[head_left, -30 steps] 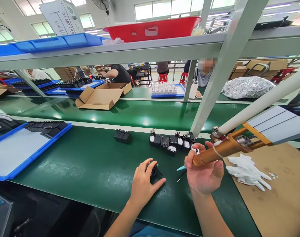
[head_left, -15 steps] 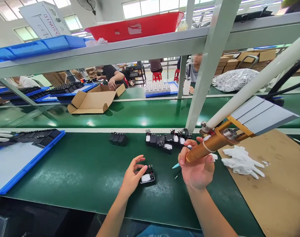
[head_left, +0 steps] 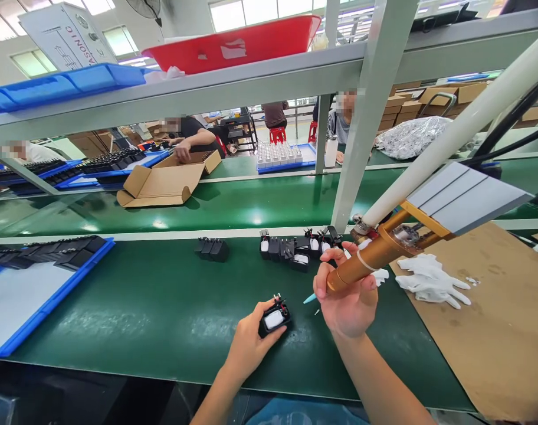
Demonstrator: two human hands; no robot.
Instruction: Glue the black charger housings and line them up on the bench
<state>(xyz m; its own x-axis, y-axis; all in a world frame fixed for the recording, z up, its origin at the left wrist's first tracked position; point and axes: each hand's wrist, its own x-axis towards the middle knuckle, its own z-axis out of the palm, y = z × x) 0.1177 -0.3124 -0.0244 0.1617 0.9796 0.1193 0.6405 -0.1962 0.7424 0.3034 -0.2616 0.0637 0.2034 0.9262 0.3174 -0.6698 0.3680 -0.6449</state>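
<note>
My left hand [head_left: 250,339] grips a small black part with a white face [head_left: 274,319], tilted up just above the green belt [head_left: 154,307]. My right hand [head_left: 348,298] is wrapped round the gold barrel of a dispensing tool [head_left: 366,262] that hangs from a white tube [head_left: 463,127]. The tool's thin teal tip [head_left: 309,298] points left, a short way right of the black part. A row of similar black parts [head_left: 298,248] lies on the belt behind my hands, and a smaller black cluster [head_left: 212,248] sits to their left.
A blue tray [head_left: 39,283] with black parts lies at the left. White gloves [head_left: 428,280] rest on brown cardboard [head_left: 494,330] at the right. A grey shelf post [head_left: 361,118] rises behind the parts. Other people work across the far belt, beside an open carton [head_left: 163,180].
My left hand has closed on the black part and lifted it off the belt, turning its white face up. The right hand with the tool has stayed nearly in place.
</note>
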